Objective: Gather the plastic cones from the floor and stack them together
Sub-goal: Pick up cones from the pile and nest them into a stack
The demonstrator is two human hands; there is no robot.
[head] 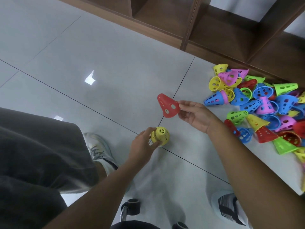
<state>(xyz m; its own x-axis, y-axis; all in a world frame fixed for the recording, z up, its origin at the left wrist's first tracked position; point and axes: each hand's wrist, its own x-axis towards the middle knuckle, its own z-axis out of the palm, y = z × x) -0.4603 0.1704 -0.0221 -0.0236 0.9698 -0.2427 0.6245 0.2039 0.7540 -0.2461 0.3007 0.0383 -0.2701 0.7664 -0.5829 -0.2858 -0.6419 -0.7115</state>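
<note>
Above the grey floor, right hand pinches a red cone; left hand grips a yellow cone.

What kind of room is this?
Probably an indoor playroom or classroom, hedged: glossy grey tiled floor, empty brown wooden cubby shelving along the wall, and a heap of perforated coloured plastic cones beside it.

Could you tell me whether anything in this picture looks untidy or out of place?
Yes: the pile of cones by the wooden shelf lies jumbled, cones tipped every way, barely stacked. The hands hold only a red cone and a yellow cone.
</note>
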